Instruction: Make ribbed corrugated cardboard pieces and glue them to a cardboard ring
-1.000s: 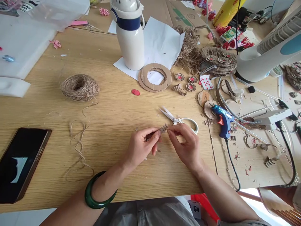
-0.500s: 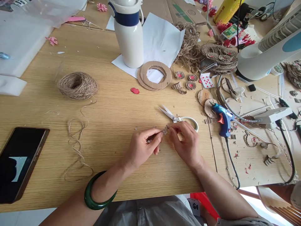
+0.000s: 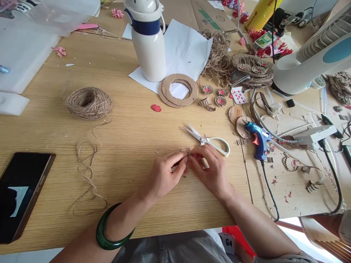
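Note:
My left hand (image 3: 167,171) pinches a small strip of corrugated cardboard (image 3: 188,149), mostly hidden by the fingers. My right hand (image 3: 211,170) meets it, fingertips closed on the same strip. Just beyond the right hand lie open scissors (image 3: 204,140) with pale handles, partly covered by that hand. Farther back are red paper discs (image 3: 156,108), two stacked cardboard rings (image 3: 181,89) and several corrugated rosettes with red centres (image 3: 221,100).
Twine (image 3: 89,103) trails a loose strand at left, above a phone (image 3: 24,193). A white bottle (image 3: 149,47) stands on paper at the back. To the right are a blue glue gun (image 3: 259,140), a power strip (image 3: 315,134), cords, scraps and a white appliance (image 3: 296,69).
My right hand has moved left, bringing its fingertips against those of my left hand. The cardboard strip is now more hidden. The whole view has shifted slightly.

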Tool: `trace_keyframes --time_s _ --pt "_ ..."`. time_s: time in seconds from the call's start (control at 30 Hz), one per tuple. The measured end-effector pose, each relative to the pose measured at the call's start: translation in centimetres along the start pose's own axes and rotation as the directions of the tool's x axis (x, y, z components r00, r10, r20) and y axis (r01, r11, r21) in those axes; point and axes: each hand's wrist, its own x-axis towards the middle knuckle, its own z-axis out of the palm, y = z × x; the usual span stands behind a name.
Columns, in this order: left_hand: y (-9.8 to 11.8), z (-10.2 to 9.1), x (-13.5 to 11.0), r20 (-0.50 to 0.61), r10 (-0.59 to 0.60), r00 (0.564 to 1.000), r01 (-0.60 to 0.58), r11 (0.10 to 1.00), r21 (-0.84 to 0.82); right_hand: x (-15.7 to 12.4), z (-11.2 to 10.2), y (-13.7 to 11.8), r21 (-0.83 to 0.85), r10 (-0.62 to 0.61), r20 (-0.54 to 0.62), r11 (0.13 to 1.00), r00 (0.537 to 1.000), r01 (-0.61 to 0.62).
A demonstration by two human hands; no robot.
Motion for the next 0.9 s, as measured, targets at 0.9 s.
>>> trace_keyframes --time_s 0.9 --pt "0.9 -0.4 0.1 0.184 -0.378 0.907 0.420 0.801 -0.426 -0.1 -0.3 0.2 -0.055 -0.190 -0.060 0.981 0.980 0.187"
